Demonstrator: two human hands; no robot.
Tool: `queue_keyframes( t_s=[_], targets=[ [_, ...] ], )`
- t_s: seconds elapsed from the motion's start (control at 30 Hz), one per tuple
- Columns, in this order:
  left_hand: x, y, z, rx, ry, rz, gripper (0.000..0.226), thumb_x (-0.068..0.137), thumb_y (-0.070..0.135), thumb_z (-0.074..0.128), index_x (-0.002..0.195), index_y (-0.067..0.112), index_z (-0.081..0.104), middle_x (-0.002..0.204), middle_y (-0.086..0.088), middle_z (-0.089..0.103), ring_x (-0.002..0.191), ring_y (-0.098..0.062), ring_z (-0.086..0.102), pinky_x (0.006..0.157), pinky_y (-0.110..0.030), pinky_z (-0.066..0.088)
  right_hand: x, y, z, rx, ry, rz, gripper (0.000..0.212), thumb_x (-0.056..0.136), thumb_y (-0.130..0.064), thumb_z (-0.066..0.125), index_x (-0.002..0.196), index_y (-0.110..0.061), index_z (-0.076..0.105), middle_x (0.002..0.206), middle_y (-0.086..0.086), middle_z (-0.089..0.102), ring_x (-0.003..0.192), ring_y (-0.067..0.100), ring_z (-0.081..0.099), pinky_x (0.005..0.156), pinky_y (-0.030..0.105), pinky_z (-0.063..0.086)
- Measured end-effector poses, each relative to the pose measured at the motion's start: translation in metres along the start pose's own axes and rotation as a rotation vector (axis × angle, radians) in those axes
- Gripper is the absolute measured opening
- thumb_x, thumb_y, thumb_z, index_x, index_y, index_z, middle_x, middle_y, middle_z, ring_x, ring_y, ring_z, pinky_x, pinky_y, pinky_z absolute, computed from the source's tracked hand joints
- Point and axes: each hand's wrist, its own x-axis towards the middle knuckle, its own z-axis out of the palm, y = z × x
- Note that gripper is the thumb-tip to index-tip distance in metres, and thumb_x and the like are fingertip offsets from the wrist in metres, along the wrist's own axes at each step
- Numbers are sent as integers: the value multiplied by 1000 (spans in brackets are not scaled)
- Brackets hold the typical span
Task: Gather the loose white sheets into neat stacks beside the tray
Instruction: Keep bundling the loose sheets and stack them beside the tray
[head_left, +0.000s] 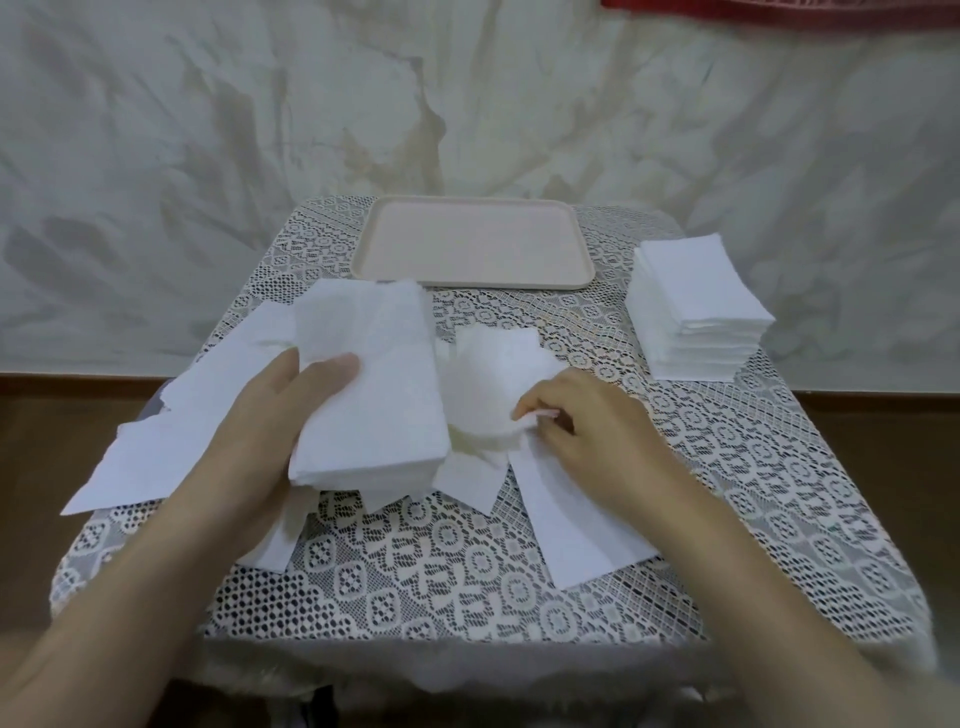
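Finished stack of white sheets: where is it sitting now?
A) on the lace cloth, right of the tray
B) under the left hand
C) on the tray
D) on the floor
A: the finished stack rests on the lace cloth right of the tray, apart from it; the left hand grips a separate bundle, the right hand pinches a loose sheet.

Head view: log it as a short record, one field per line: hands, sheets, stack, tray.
left hand: grips a thick bundle, thumb on top
right hand: pinches the edge of a crumpled sheet
loose sheets: scattered on the lace cloth around both hands
tray: far side, nothing on it
neat stack: right of the tray, apart from it
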Motion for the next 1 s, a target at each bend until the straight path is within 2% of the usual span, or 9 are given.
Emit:
queue_keyframes(
  t_s=[0.13,0.23,0.3,0.4,0.53,0.7,0.8,0.87,1.0],
  targets=[
    [-1,-1,1,5,3,12,53,81,40,67,129,17,67,113,-6,79,99,-22,77,81,-37,54,-4,2,-4,150,29,76,35,100,-10,50,109,-30,76,107,-18,64,87,-6,58,74,19,41],
    [-1,-3,0,23,-4,23,53,81,40,69,128,18,67,114,-7,79,101,-24,77,83,-40,56,-2,3,-4,286,52,157,32,100,-15,50,103,-31,77,87,-19,70,70,3,64,61,22,41],
    [3,-6,-3,62,-1,34,58,78,42,77,131,19,67,121,-7,77,111,-28,74,98,-47,55,2,0,-2,356,87,180,23,101,-23,54,98,-28,76,79,-15,70,63,4,61,56,22,39],
    [10,-9,-10,139,1,61,72,73,60,75,133,23,66,128,-4,75,121,-28,70,109,-56,50,15,-2,4,479,154,254,13,96,-38,66,100,-25,66,88,-7,70,73,13,69,71,36,53],
    [19,-16,-20,156,-32,66,60,81,61,73,132,30,67,129,-2,74,123,-28,69,111,-59,47,31,-2,11,513,139,365,36,81,-43,81,108,-25,63,94,-3,69,81,23,73,86,49,58],
    [24,-22,-35,156,-48,55,54,86,61,74,132,34,67,132,-1,73,125,-27,68,112,-60,46,42,-5,13,521,103,342,19,83,-27,82,90,-14,70,79,2,67,84,34,73,77,55,61],
    [25,-22,-41,159,-39,47,55,89,61,73,136,34,65,135,0,72,126,-27,68,112,-59,47,37,-6,7,570,92,349,17,87,-22,79,78,-12,69,77,5,72,75,30,73,64,47,64],
    [26,-21,-44,142,-27,34,55,90,60,73,137,33,64,135,-1,72,126,-27,68,111,-60,47,31,-6,-3,671,75,363,24,92,-17,75,71,-11,64,70,6,64,58,26,59,47,30,50],
    [19,-16,-35,111,-32,33,55,88,59,74,136,32,65,133,-2,73,124,-28,69,110,-60,49,15,2,-17,653,39,329,24,94,-18,73,82,1,64,76,10,56,58,16,49,42,22,42]
  ],
)
